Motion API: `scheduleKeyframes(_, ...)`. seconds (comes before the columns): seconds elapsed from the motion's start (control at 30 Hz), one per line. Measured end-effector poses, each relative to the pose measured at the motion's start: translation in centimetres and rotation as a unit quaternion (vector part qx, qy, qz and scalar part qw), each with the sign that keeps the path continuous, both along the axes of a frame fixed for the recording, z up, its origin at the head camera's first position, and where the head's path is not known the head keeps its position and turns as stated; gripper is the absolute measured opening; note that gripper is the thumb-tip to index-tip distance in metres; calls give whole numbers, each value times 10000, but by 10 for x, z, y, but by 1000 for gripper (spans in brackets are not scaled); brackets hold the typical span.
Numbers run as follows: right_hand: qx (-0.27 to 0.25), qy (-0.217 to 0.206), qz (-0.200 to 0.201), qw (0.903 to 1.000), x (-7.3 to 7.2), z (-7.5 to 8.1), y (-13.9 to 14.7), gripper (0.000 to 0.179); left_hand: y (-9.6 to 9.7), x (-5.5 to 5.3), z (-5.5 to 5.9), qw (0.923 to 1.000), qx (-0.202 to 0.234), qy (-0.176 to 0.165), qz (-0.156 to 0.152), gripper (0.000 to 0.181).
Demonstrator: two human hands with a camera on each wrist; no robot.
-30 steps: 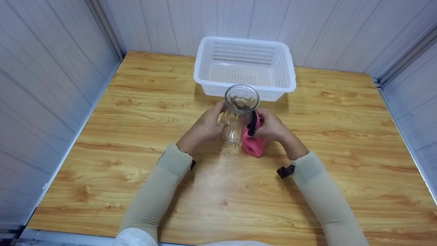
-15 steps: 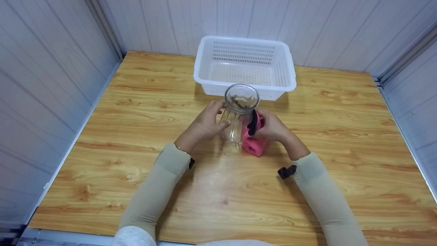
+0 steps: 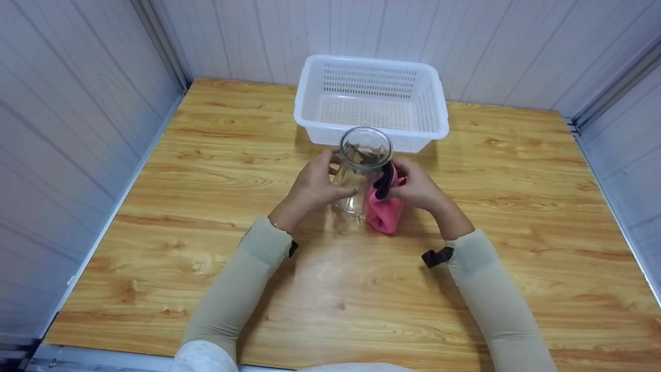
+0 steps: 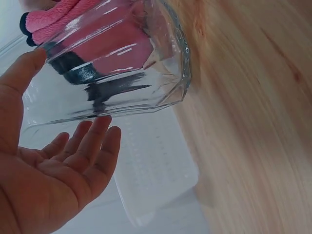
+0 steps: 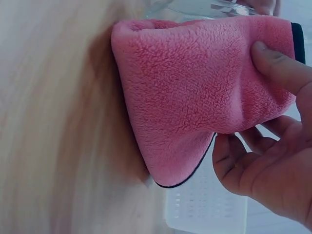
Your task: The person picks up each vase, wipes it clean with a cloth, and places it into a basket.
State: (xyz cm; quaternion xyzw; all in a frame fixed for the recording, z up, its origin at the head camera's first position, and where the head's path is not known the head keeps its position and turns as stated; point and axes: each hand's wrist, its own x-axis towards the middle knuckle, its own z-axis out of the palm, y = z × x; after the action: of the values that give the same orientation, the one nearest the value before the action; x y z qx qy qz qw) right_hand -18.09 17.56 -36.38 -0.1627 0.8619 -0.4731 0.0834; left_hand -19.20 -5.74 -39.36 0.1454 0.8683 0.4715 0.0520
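Observation:
A clear, faceted glass vase with a round, wide rim is upright in the middle of the head view, its base close over the tabletop. My left hand holds its left side, the thumb across the front and the fingers behind. On the right side, my right hand pinches a fluffy pink cloth with dark edging, folded over and lying against the glass. The right thumb is on the cloth's near face. Through the glass, the left wrist view shows the pink cloth and some dark shapes.
A white perforated plastic basket stands behind the vase, near the back wall. The wood-grain table is bounded by pale panels at the left, back and right. Small black devices sit at the wrists.
My left thumb has slid farther right across the vase. My right hand and the cloth have shifted slightly up and to the right along the glass; the vase stays in about the same place.

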Motion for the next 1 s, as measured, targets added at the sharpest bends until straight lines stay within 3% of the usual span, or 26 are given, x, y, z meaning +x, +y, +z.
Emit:
scheduleKeyframes(0.2, -378, 408, 59, 9984, -2, 12, -2, 41, -2, -2, 2, 9994, 220, -99, -235, 72)
scheduleKeyframes(0.37, -687, 492, -47, 9964, -2, 22, -5, 39, -2, -4, 4, 9990, 224, -171, -341, 71)
scheduleKeyframes(0.67, -479, 396, -138, 9980, -1, 23, -7, 23, -3, -4, -2, 9990, 363, -177, -210, 66)
scheduleKeyframes(0.83, -522, 370, -331, 9974, -16, 0, 3, 19, -2, -4, -4, 9984, 470, -266, -146, 59)
scheduleKeyframes(1.0, -195, 439, -153, 9987, -24, -22, 10, 20, -3, -4, -4, 9983, 489, -313, -97, 60)
